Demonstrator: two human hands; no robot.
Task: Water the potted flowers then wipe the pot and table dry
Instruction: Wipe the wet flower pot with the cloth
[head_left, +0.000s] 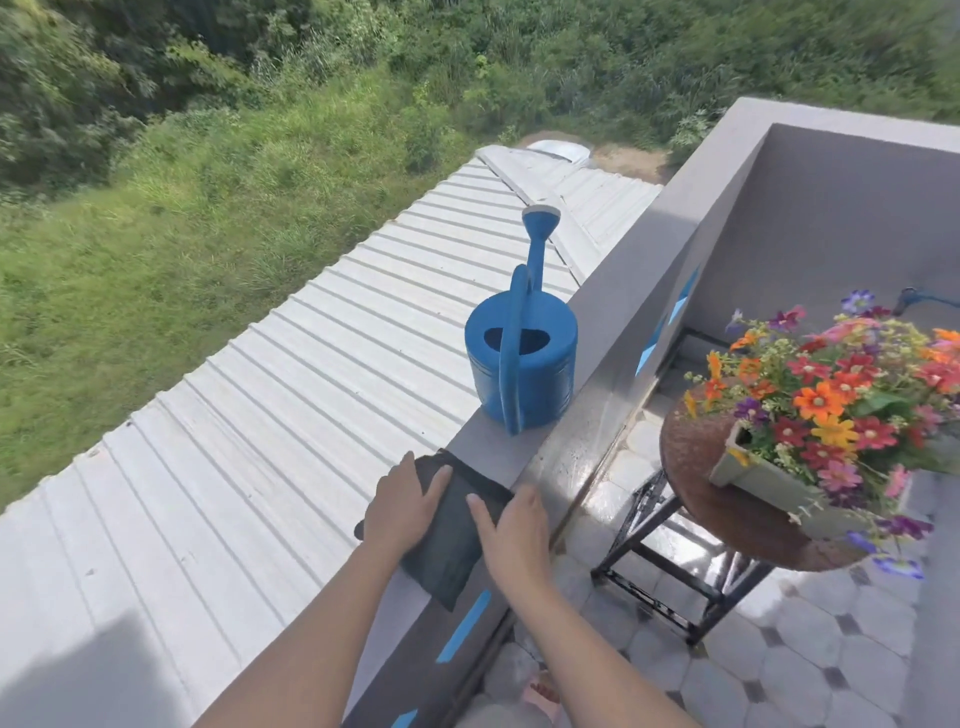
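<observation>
Both hands flat, fingers straight: left hand (402, 506) and right hand (511, 530) press the black cloth (447, 551) on the parapet ledge (493, 441). I'd gather it inward, since it overhangs the drop at 9 o'clock. Blue watering can (522, 364) stands at 12. The potted flowers (841, 384) are at 3 on the round table (691, 447), with clear room to reach them.

Lone head cam, wide-angle, fwd+down over near balcony ledge (618, 301), roof (311, 389) beyond

Blue watering can (522, 358), centre of frame: stands upright on the grey ledge (639, 270), spout pointing up-frame. Dark folded cloth (447, 525), lower centre: lies flat on the same ledge. Grey rectangular pot (763, 480) of mixed bright flowers (841, 395), right: sits on a round rusty table (691, 447).
</observation>
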